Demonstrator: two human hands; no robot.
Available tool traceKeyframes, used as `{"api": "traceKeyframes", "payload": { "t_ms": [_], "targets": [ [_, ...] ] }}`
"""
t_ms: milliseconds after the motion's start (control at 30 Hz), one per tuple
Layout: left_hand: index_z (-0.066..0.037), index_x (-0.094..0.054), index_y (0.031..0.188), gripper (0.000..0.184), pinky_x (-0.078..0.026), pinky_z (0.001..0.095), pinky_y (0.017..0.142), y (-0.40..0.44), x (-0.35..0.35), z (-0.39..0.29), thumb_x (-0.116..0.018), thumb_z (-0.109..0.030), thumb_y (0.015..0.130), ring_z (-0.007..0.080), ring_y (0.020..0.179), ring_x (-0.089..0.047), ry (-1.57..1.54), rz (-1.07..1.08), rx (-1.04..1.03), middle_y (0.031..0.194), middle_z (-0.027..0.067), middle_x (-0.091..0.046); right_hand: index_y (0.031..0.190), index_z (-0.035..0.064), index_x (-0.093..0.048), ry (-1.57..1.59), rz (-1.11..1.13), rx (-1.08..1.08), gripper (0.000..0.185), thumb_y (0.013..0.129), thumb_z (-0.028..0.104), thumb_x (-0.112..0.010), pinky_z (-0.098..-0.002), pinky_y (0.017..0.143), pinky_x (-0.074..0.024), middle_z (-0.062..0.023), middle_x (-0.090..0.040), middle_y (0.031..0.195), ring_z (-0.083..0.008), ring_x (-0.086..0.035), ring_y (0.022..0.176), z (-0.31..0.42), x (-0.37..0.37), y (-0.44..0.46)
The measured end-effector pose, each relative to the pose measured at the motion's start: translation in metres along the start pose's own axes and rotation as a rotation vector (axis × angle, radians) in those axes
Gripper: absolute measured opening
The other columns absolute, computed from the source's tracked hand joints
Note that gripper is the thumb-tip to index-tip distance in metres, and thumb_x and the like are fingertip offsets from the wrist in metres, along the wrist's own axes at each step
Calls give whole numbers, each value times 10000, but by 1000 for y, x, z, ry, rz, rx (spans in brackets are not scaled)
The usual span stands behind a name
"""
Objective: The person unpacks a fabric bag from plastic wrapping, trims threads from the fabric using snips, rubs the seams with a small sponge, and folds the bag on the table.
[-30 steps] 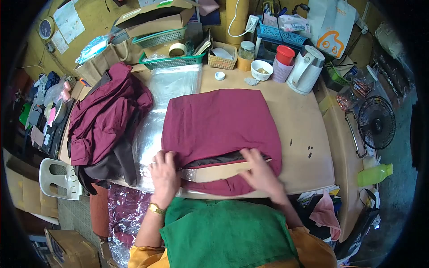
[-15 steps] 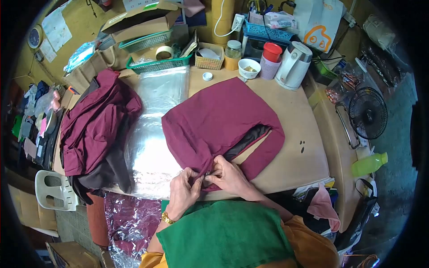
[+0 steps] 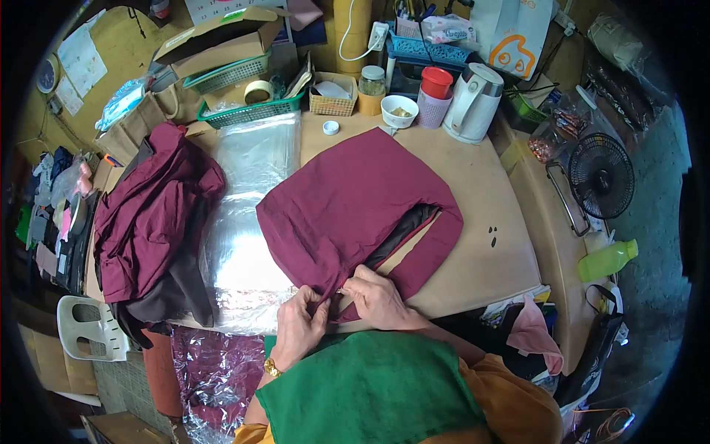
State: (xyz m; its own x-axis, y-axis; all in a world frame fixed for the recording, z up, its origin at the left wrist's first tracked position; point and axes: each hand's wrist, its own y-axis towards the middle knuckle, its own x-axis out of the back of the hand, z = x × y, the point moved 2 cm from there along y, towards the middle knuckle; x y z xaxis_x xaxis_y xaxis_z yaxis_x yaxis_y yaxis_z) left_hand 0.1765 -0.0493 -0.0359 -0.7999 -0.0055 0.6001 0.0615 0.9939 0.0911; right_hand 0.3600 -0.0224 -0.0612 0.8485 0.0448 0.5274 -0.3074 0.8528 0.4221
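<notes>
A maroon fabric piece (image 3: 355, 192) with a dark lining lies turned at an angle on the tan table. Near the table's front edge, my left hand (image 3: 302, 322) pinches a bunched corner of it. My right hand (image 3: 376, 297) is closed on the same corner, just to the right, with a small shiny bit showing at the fingertips. Between the main part and a curved maroon strip, an opening shows black lining and the tabletop. Clear plastic bags (image 3: 248, 244) lie to the left of the fabric.
A heap of maroon and dark garments (image 3: 155, 222) covers the left side. Along the back stand green baskets (image 3: 251, 112), a white bowl (image 3: 399, 112), a purple cup (image 3: 433, 107) and a white kettle (image 3: 473, 103). A fan (image 3: 601, 175) is at the right.
The maroon fabric has rotated on the table, its near corner now gathered at the front. Both hands have come together and closed on that corner. The whole view has shifted slightly.
</notes>
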Motion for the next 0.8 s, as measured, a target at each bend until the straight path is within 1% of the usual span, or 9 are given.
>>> {"api": "traceKeyframes", "payload": {
  "t_ms": [100, 167, 400, 433, 500, 567, 633, 700, 800],
  "targets": [
    [-6, -603, 829, 115, -472, 337, 561, -2, 8, 0, -706, -58, 832, 211, 570, -612, -1, 46, 22, 676, 141, -639, 914, 13, -693, -26, -81, -12, 99, 856, 14, -614, -372, 581, -464, -127, -576, 786, -273, -591, 667, -12, 18, 10],
    [-3, -578, 806, 124, -462, 379, 540, -5, 13, 2, -691, -55, 818, 321, 548, -607, -11, -4, -36, 643, 169, -615, 853, 19, -707, -144, -216, -50, 82, 832, 24, -628, -383, 557, -459, -133, -569, 713, -289, -585, 620, -21, 42, 19],
    [9, -605, 857, 80, -490, 388, 617, -17, 58, 42, -654, 24, 795, 309, 639, -632, -13, -138, -3, 723, 181, -634, 781, 75, -642, -672, -551, -158, 84, 840, 133, -653, -459, 603, -508, -150, -609, 720, -368, -616, 664, -88, 143, 10],
    [15, -598, 867, 84, -481, 397, 627, -19, 76, 26, -643, 18, 797, 332, 667, -624, 250, -220, -37, 757, 194, -633, 770, 62, -632, -821, -566, -294, 101, 842, 129, -650, -461, 602, -502, -161, -612, 711, -376, -608, 653, -102, 163, -7],
    [8, -574, 867, 131, -462, 372, 622, -31, 118, 69, -679, -25, 795, 284, 662, -607, 307, -411, 39, 725, 162, -599, 743, 43, -603, -1012, -494, -430, 140, 844, 123, -657, -438, 583, -488, -151, -616, 683, -334, -599, 611, -134, 223, -60],
    [5, -545, 867, 209, -453, 360, 621, -35, 137, 66, -719, -98, 816, 213, 651, -560, 149, -242, 183, 705, 122, -558, 727, 36, -584, -1051, -409, -401, 167, 844, 121, -668, -414, 565, -479, -131, -615, 662, -284, -598, 580, -135, 246, -59],
    [0, -520, 869, 291, -439, 335, 607, -29, 140, 61, -735, -196, 850, 160, 645, -504, 222, -109, 126, 699, 91, -527, 749, 36, -595, -412, -276, -551, 165, 871, 117, -670, -348, 569, -463, -49, -594, 653, -145, -562, 595, -91, 224, -38],
    [-4, -491, 863, 318, -417, 331, 614, -1, 143, 58, -686, -251, 907, 158, 655, -466, 147, -316, 187, 697, 91, -492, 869, 26, -619, -46, -240, -466, 111, 913, 120, -659, -281, 647, -474, -12, -594, 747, -71, -548, 722, -84, 180, -5],
    [14, -534, 989, 343, -455, 412, 717, 49, 162, 78, -670, -292, 917, 327, 775, -563, 411, -552, -18, 841, 163, -580, 1117, -10, -590, 198, -146, -425, 193, 966, 110, -609, -261, 847, -503, -56, -647, 1034, -112, -612, 961, -69, 112, 62]
  ]
}}
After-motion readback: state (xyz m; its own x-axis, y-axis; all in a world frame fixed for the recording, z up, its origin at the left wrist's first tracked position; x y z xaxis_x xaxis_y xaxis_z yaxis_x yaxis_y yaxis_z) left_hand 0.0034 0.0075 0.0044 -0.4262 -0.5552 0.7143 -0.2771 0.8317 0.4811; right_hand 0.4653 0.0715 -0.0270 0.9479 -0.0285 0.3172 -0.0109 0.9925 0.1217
